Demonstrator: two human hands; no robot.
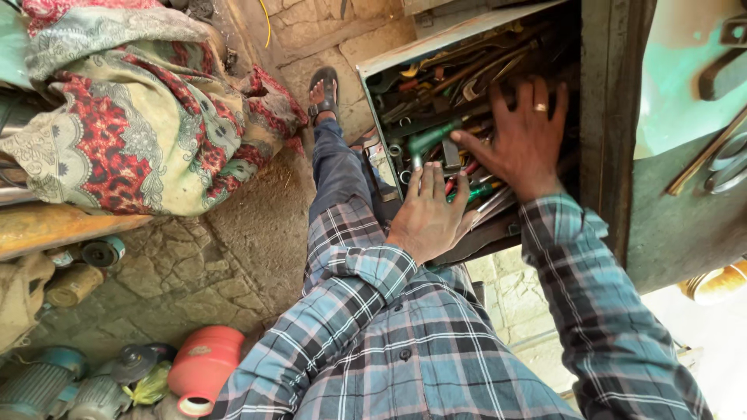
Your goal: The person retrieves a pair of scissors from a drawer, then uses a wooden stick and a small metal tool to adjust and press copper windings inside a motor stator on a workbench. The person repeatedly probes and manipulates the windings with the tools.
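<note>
Dark toolbox clutter hides what spread right hand and flat left hand touch.

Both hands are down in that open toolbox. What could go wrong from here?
1. The right hand is spread over a tangle of metal tools in the toolbox; a sharp tip could nick the fingers, and the ring might snag.
2. The left hand rests at the box's front edge, where loose tools such as the green-handled tool could slide out towards the sandalled foot.
</note>
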